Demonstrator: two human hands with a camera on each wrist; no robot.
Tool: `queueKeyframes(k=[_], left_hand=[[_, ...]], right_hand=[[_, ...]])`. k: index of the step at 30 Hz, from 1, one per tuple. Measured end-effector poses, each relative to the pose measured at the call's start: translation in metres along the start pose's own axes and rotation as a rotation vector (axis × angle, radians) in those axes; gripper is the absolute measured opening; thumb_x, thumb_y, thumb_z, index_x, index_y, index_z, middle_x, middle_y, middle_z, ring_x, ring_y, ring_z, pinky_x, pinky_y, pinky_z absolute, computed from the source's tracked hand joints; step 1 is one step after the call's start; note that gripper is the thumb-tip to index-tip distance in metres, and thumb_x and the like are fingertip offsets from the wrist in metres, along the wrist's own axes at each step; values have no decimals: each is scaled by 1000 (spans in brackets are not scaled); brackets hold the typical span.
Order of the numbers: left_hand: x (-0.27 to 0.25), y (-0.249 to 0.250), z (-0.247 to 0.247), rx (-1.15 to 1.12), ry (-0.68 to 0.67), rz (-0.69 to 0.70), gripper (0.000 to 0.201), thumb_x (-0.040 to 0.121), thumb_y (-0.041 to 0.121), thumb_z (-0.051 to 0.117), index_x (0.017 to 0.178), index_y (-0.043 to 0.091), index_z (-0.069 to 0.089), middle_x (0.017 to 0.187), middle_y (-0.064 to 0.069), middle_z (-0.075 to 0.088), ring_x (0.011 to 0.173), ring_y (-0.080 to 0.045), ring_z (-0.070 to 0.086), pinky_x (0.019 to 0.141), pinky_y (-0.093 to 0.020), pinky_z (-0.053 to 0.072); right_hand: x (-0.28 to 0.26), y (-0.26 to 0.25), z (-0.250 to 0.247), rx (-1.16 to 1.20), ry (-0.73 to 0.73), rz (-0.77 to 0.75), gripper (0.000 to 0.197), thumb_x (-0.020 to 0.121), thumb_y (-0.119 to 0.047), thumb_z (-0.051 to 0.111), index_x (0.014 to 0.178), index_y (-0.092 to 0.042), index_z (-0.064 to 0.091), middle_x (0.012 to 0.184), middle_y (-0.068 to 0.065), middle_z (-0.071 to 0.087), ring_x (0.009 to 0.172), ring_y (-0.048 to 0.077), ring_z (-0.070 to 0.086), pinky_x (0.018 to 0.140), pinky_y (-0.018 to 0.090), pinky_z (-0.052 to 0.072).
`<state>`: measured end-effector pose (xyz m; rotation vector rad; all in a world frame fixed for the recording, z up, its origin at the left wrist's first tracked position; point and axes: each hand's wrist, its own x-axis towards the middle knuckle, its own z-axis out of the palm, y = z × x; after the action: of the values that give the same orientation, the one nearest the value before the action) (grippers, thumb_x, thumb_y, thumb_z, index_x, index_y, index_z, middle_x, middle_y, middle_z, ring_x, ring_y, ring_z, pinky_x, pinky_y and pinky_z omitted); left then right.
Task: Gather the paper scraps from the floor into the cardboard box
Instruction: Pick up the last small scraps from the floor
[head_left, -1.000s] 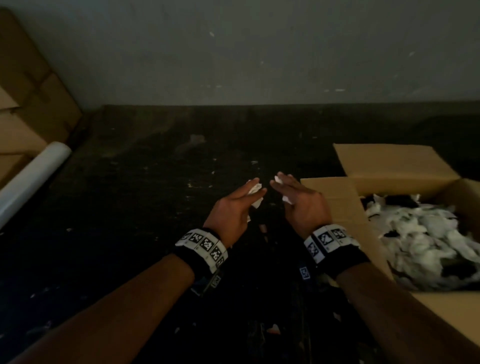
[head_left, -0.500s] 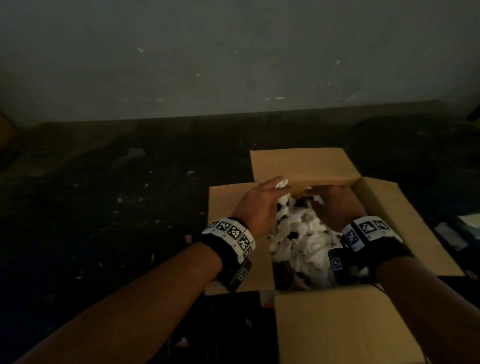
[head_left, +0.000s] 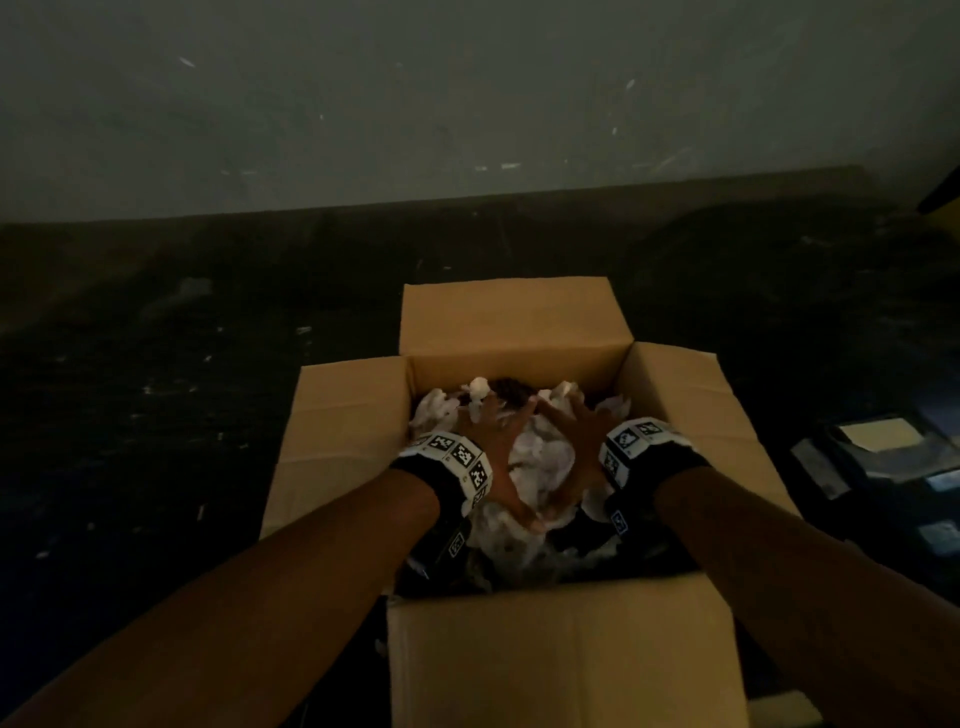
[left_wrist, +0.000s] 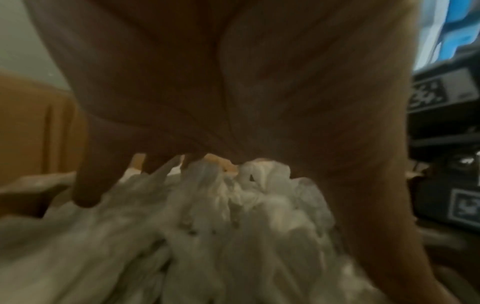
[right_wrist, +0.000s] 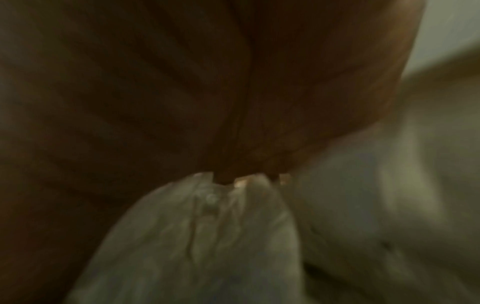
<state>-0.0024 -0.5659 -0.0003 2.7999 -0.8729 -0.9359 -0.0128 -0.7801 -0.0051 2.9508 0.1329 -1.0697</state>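
An open cardboard box (head_left: 509, 332) stands on the dark floor, its four flaps spread outward. A heap of white crumpled paper scraps (head_left: 540, 457) fills it. Both of my hands are inside the box, palms down on the heap. My left hand (head_left: 493, 423) lies flat with its fingers spread over the paper. My right hand (head_left: 574, 426) lies beside it with fingers spread too, the two hands almost touching at the fingertips. In the left wrist view the palm (left_wrist: 207, 92) hovers just over the white paper (left_wrist: 221, 226). The right wrist view is blurred, showing palm (right_wrist: 182, 92) on paper (right_wrist: 207, 236).
A grey wall (head_left: 467, 104) rises behind the box. Small white flecks (head_left: 304, 330) dot the dark floor to the left. Dark flat items and a pale sheet (head_left: 878, 436) lie on the floor at the right.
A second ago both hands held scraps over the floor left of the box. They then moved over the box, dropped the scraps, and now press flat on the heap inside.
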Motion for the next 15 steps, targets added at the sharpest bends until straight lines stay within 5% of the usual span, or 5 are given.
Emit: queueKeyframes(k=[3, 7, 9, 11, 15], left_hand=[[15, -2, 28, 105, -62, -45, 121, 84, 69, 64, 146, 42, -37, 161, 0, -34, 151, -28, -13, 117, -58, 25], [29, 7, 46, 182, -202, -160, 116, 90, 44, 73, 154, 30, -23, 145, -6, -48, 150, -45, 15, 110, -55, 41], [29, 9, 42, 229, -231, -144, 116, 90, 39, 74, 156, 25, -20, 147, -8, -46, 152, -46, 6, 113, -57, 37], [24, 4, 34, 214, -238, -103, 116, 88, 56, 69, 158, 26, -19, 158, -7, -35, 152, -43, -7, 117, -63, 27], [2, 9, 0, -2, -52, -34, 148, 45, 96, 65, 152, 46, -25, 165, 7, -23, 154, -27, -11, 124, -55, 4]], right_hand=[[7, 10, 22, 55, -3, 25, 156, 31, -83, 76, 135, -56, -37, 164, 6, 13, 140, 41, 34, 103, 60, 41], [5, 1, 34, 113, -42, -70, 139, 60, -67, 81, 127, -61, -41, 163, -1, -20, 147, 44, 10, 108, 65, 31], [8, 3, 33, 138, -57, -91, 138, 59, -69, 79, 126, -62, -41, 162, -3, -21, 148, 42, 6, 110, 65, 29], [5, 11, 29, 136, -4, -114, 140, 50, -77, 77, 126, -65, -39, 164, -6, -13, 147, 41, 15, 106, 64, 36], [15, 32, 31, 188, 70, -129, 148, 33, -89, 74, 137, -63, -27, 165, -10, 1, 147, 35, 23, 104, 61, 37]])
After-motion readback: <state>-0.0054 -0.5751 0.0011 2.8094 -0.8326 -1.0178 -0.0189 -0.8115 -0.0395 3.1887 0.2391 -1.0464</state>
